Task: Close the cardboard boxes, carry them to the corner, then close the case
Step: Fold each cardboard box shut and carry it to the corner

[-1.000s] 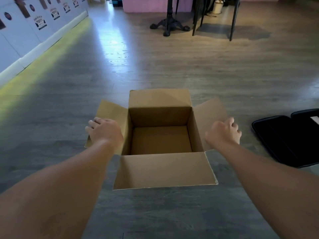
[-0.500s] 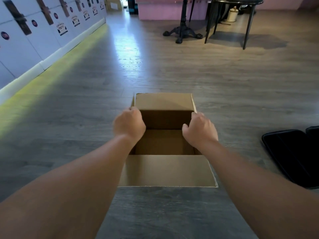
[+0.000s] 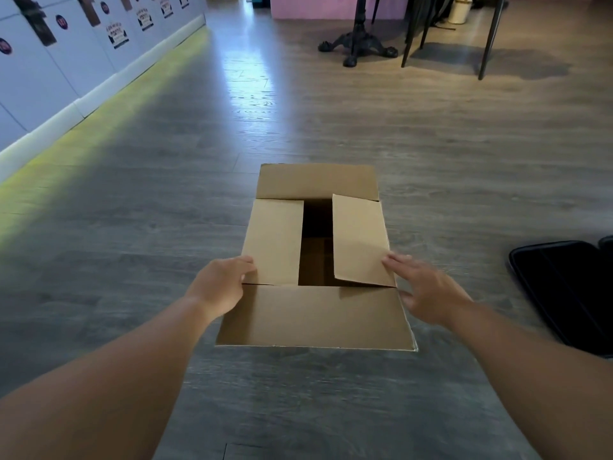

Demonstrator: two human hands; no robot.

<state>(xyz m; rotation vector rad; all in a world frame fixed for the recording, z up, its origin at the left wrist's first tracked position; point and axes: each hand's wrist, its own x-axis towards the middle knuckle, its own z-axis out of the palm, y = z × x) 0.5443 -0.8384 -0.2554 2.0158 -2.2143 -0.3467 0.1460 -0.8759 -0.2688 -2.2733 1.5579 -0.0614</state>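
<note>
Side flaps folded, long flaps still open on the cardboard box [image 3: 315, 257] standing on the floor [image 3: 139, 227].

Box lies dead ahead, long axis running away from the person; left hand [image 3: 219, 285] pinches its flap corner, right hand [image 3: 428, 290] spread, fingers loose, both equally near. Black case [image 3: 564, 293] lies open, right. Wall labels [image 3: 117, 34] unreadable.

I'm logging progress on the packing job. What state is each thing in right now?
cardboard box: on the floor, partly closed
side flaps: folded in, gap between them
near flap: open, folded outward
far flap: open
black case: open on the floor
left hand: touching the left flap's corner
right hand: open, beside the right flap
</note>
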